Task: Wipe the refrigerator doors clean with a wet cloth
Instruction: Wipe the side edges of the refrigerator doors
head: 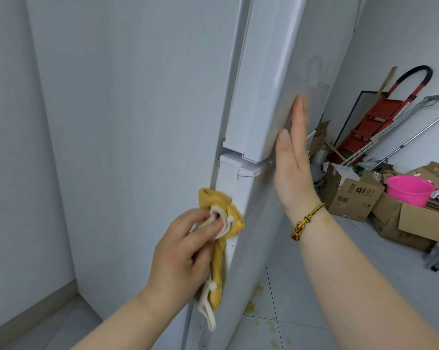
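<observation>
Mid-wipe: left hand (188,246) fingers pinch yellow cloth (221,248) against lower door (241,248) edge; right hand (292,152) flat, fingers together, steadies upper door (268,84). Door fronts likely left.

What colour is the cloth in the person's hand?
Mustard yellow cloth with cream edging, seen in the head view.

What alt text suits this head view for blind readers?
A left hand holds a yellow cloth against the lower fridge door while the right hand lies flat on the upper door. Boxes and a pink basin sit behind.
</observation>
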`<state>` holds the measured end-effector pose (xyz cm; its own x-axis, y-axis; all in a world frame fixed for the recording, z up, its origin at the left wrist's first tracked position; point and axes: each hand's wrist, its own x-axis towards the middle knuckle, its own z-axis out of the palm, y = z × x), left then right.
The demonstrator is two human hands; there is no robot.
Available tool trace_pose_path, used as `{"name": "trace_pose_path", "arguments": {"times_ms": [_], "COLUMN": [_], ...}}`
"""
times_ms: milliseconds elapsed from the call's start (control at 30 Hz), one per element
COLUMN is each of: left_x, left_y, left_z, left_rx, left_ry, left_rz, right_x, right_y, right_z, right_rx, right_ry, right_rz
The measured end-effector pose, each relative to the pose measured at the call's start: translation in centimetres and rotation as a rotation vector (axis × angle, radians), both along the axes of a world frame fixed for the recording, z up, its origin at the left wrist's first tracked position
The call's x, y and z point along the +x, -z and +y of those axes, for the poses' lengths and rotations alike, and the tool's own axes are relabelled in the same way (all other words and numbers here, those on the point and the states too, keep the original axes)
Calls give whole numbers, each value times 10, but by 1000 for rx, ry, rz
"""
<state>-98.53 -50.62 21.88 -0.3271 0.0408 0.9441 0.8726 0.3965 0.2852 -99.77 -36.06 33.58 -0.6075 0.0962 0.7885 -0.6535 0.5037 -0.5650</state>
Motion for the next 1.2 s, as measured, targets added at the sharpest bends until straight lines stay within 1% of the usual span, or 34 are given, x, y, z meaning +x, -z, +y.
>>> {"name": "trace_pose_path", "arguments": {"times_ms": [100, 200, 300, 400, 500, 567, 633, 667, 700, 733, 833, 867, 967, 1067, 1133, 1200], "left_x": [-2, -6, -8, -8, -8, -7, -5, -5, -5, -7, -15, -17, -14, -8, -10, -6], "left_y": [-6, -23, -16, -5, -9, -19, -31, -35, -39, -42, -39, -34, 2, 49, 56, 39], "left_z": [-2, 2, 6, 2, -6, -13, -17, -16, -14, -11, -1, 1, -1, -14, -22, -25], "left_rx": [-41, -73, -105, -121, -132, -63, 69, 117, 132, 118, 56, 57, 38, -74, -137, -107], "left_ry": [-26, -80, -97, -71, -36, -22, 39, 59, 56, 31, -61, -55, -22, 64, 109, 137], "left_rz": [63, 172, 228, 195, 148, -11, -193, -227, -226, -188, 25, 55, 27, -47, -73, -85], "right_x": [-1, -1, 0, 3, 15, 24, 29, 30, 29, 25, 19, 18, 18, 18, 18, 21], "right_y": [1, 0, 0, 0, 11, 30, 50, 58, 65, 69, 73, 73, 74, 73, 71, 70], "right_z": [-1, -1, 1, 3, 5, 1, -11, -18, -24, -28, -31, -29, -28, -33, -36, -36], "right_rx": [-9, -6, 11, 39, 55, 15, -4, -13, -30, -48, -73, -71, -44, -66, -96, -97], "right_ry": [24, 25, 25, 23, 35, 60, 36, 11, -6, -12, -3, -1, 13, 14, 21, 31], "right_rz": [3, 4, 2, -14, -14, -4, -28, -47, -58, -60, -35, -21, 5, 1, -14, -35]}}
